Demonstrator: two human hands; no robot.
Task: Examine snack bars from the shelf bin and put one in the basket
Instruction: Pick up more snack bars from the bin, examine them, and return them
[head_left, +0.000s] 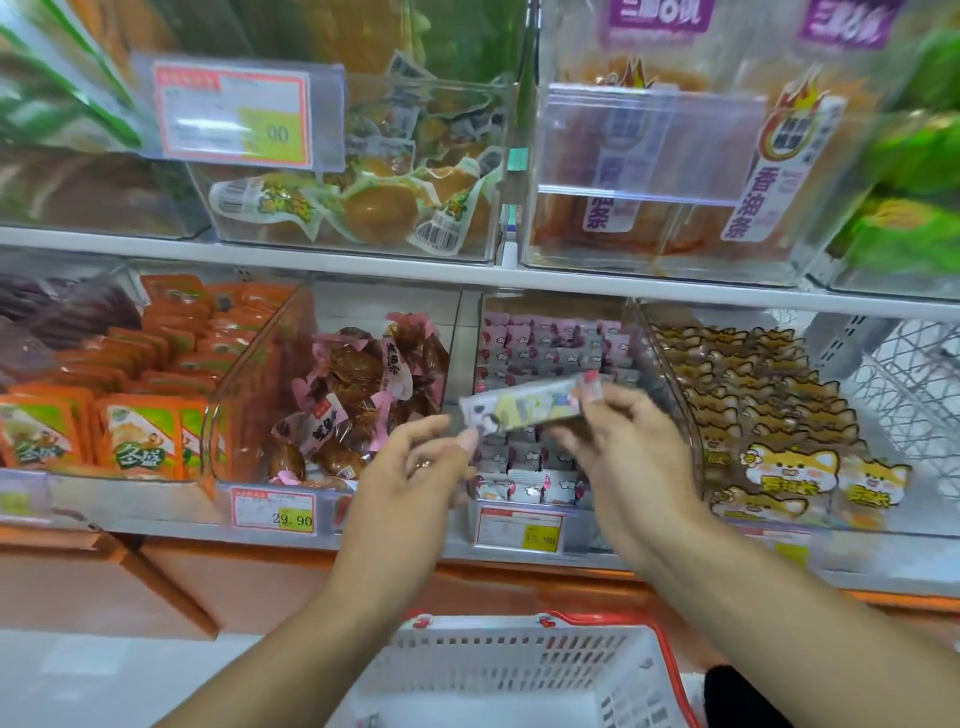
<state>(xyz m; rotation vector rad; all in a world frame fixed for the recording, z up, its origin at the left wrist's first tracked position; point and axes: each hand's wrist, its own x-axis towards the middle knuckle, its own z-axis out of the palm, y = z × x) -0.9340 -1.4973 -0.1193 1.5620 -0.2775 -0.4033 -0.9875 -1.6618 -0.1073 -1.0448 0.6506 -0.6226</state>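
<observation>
- Shop shelving fills the view, white boards carrying clear plastic bins of packaged snacks, with a white basket low in front.
- At far left, orange packets stand in rows; next along, a bin of brown wrapped snacks sits above a price tag.
- Left hand hovers with its fingers loosely spread, the fingertips at the left end of a snack bar; whether it truly pinches the wrapper is hard to tell.
- That bar lies level in the air, just in front of the shelf bin of pink and white bars it seems to belong to.
- Right hand grips the bar's right end, fingers curled round it.
- Further right, a bin of cat-printed packets sits beside the pink one.
- As a judgement, the examining is under way; dropping a bar into the basket is not yet done.
- Motion blur smears the bar's print, so its label cannot be read; the basket's floor is cut off at the bottom edge.
</observation>
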